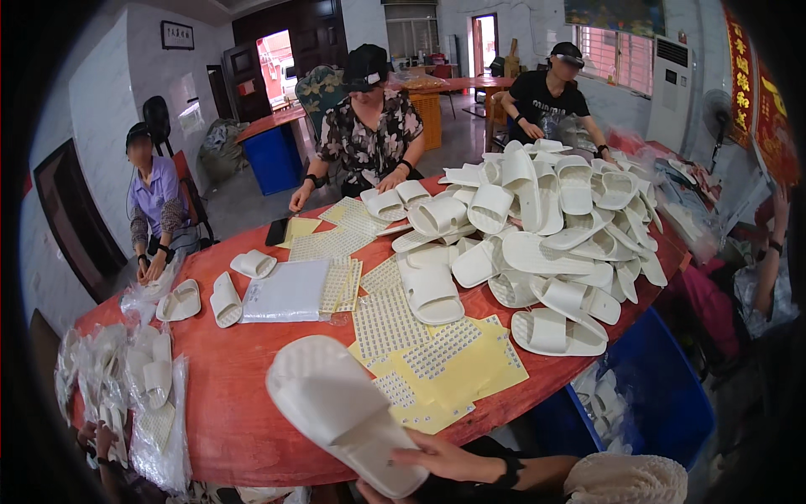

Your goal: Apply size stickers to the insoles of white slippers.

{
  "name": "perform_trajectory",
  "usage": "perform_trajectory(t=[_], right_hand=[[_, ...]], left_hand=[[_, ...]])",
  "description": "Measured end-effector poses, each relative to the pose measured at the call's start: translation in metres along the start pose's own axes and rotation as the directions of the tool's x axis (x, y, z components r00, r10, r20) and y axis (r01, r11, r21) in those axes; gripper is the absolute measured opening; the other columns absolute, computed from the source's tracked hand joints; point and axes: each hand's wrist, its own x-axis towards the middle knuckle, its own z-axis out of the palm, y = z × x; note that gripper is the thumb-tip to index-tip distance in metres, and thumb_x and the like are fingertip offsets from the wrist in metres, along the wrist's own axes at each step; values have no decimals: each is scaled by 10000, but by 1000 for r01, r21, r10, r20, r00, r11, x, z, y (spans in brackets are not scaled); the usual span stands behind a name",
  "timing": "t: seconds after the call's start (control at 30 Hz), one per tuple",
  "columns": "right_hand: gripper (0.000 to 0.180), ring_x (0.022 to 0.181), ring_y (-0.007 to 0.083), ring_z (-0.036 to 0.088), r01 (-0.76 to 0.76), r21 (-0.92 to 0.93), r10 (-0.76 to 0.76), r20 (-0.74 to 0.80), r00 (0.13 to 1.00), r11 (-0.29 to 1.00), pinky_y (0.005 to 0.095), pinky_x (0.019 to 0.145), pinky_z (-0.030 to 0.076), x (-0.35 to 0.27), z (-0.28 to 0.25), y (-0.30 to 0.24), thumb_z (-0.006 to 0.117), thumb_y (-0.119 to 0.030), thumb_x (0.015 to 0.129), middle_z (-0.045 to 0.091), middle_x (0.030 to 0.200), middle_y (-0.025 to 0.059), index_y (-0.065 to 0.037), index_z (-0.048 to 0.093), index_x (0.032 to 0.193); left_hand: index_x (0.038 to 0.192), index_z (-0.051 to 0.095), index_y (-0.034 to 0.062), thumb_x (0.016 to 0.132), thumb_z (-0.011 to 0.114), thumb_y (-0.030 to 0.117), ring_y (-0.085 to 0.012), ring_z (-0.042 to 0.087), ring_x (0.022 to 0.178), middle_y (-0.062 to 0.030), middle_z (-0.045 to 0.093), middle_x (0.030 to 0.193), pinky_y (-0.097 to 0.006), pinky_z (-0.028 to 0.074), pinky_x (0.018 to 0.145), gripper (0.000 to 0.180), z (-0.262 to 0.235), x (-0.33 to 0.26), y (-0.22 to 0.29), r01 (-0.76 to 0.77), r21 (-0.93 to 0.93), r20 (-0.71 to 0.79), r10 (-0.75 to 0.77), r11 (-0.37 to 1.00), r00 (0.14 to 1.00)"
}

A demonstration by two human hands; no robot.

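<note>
- White slipper (344, 412) is hovering sole-up over the near edge of the red table (235, 403).
- Right hand (441, 460) is gripping its heel end, fingers curled around it.
- Left hand is lying out of view.
- Yellow sticker sheets (453, 370) are lying just beside the slipper.

head view: I see only my own right hand (437, 460) and forearm along the lower edge | wrist: a black band strapped round it | sleeve: cream, fuzzy knitted cuff (625, 479) bunched above the band | left hand: a sliver at the lower edge, nothing worn that I can tell
</note>
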Motion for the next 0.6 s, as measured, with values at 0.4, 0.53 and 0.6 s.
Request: perform_trajectory(t=[0.4,0.53,0.6], right_hand=[[496,938,103,569,255,-385,-462,-741,487,887,256,820,475,-169,-151,-83,675,-84,823,587,1066,39,-10,468,1268],[438,880,108,584,375,-676,-769,-604,211,634,254,772,474,-168,-248,-154,599,-181,856,607,1022,56,21,505,1233],[385,914,126,585,303,-679,-740,-646,186,669,265,770,476,-157,-322,-210,586,-207,878,608,1054,79,20,528,1183]], left_hand=[[1244,471,-38,918,558,58,-293,569,1025,-190,575,1084,-357,464,882,352,24,59,0,-385,596,320,230,705,919],[1184,515,-54,872,611,75,-385,561,1033,-254,571,1104,-416,473,887,351,7,90,-22,-423,809,228,445,408,866],[1139,542,-64,848,639,113,-419,550,1050,-272,571,1115,-460,453,914,354,3,95,-27,-428,874,261,519,231,814]])
